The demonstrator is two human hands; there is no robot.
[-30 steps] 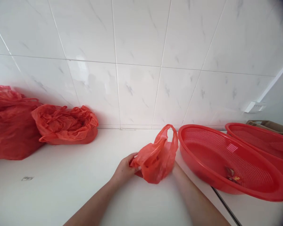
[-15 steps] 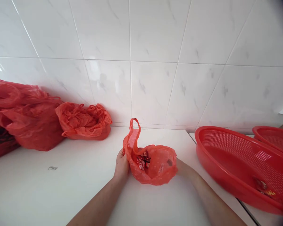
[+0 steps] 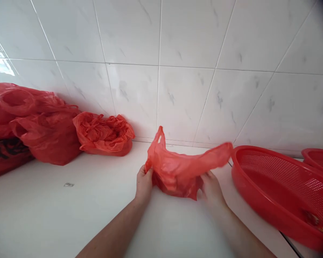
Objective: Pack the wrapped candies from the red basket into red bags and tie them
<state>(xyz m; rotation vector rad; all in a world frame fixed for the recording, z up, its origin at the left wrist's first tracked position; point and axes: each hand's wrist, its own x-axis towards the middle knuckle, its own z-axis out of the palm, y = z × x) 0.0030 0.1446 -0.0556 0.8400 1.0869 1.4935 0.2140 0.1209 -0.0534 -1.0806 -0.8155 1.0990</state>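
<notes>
A thin red plastic bag (image 3: pixel 174 172) stands on the white table in front of me, one handle loop sticking up and the other flopping to the right. My left hand (image 3: pixel 144 181) is closed on its left side, thumb towards me. On the right side, my right hand (image 3: pixel 211 184) grips the bag low down, its fingers partly behind the plastic and a little blurred. The bag's front wall now faces me, so what lies inside is hidden; only darker shapes show through.
To the right stands a large red plastic basket (image 3: pixel 261 190) with a few small wrapped pieces in it, and a second red basket (image 3: pixel 317 157) behind. Several full red bags (image 3: pixel 51 139) and an open bag stuffed with red bags (image 3: pixel 104 138) line the tiled wall at left.
The bag's mouth has tipped away from me, hiding the small wrapped pieces seen inside before. Its right handle has swung out to the right, and my right hand has come into view beside it.
</notes>
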